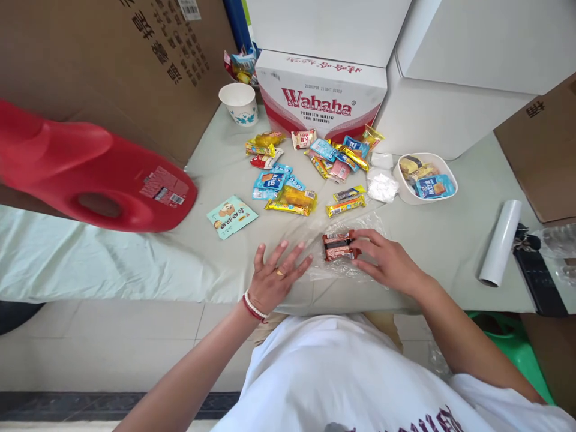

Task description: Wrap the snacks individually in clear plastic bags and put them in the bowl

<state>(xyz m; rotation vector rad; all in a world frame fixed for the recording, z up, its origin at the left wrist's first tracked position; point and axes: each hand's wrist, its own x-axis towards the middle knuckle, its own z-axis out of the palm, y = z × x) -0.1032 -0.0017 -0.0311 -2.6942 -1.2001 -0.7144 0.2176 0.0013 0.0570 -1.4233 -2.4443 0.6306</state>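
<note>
A snack packet (337, 246) in a brown and red wrapper lies on a clear plastic bag (375, 228) near the table's front edge. The fingers and thumb of my right hand (387, 261) close around its right end. My left hand (276, 276) is spread open, palm down, with its fingertips near the bag's left edge; it holds nothing. Just beyond the packet are a thin yellow snack stick (345, 207) and a grey-and-yellow one (350, 193). A yellow snack bag (294, 201) and blue snack packets (272, 181) lie farther left. Off to the left is a mint-green packet (233, 216).
A white tub (451, 180) of snacks stands right, beside crumpled white tissue (382, 185). Behind are a Wahaha carton (321, 102) and a paper cup (239, 105). A red jug (130, 204) blocks the left. A white roll (500, 243) and black phone (540, 282) lie right.
</note>
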